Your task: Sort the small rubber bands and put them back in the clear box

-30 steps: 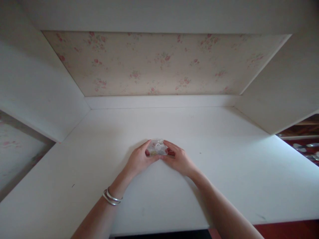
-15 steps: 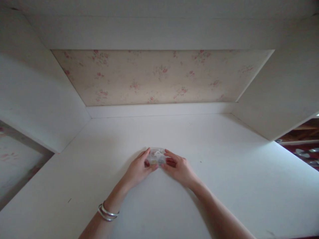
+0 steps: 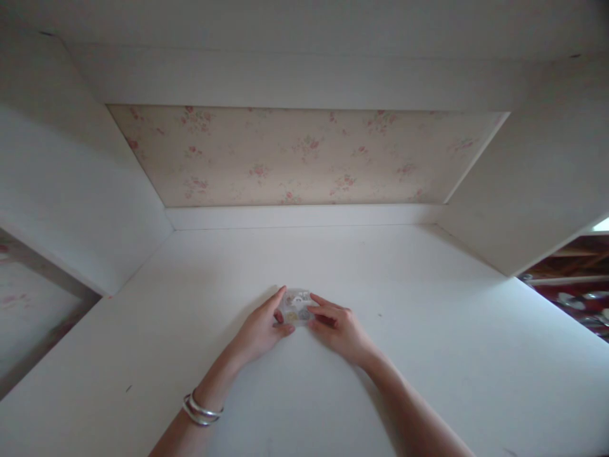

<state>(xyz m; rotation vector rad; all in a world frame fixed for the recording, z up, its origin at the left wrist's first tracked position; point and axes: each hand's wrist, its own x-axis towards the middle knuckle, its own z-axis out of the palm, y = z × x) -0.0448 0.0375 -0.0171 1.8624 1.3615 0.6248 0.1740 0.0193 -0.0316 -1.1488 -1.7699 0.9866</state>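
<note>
One view only, from the head camera.

One small clear plastic box (image 3: 295, 307), lying flat on the white desk top (image 3: 428, 330), clamped from both sides between two hands. Compartments show through its lid; small roundish pieces, pale, yellowish and grey, lie inside, too small and blurred to count or name.

One left hand (image 3: 261, 329), at the box's left edge: index finger laid along the far left corner, thumb pressed against the near edge, fingers closed on the box.

One right hand (image 3: 340, 327), at the box's right edge: fingers (image 3: 323, 304) stretched over the right end of the lid, thumb against the near side, likewise closed on the box. The two thumbs nearly meet at the near edge of the box.

Two silver bangles (image 3: 200, 409), side by side on the left wrist, well back from the grip.

One floral-papered back panel (image 3: 304, 155), beyond the grip, with white side walls to its left and right and a white board above.

One dark red surface with several pale round objects (image 3: 583, 308), far right of the grip, outside the desk recess; details unclear.
</note>
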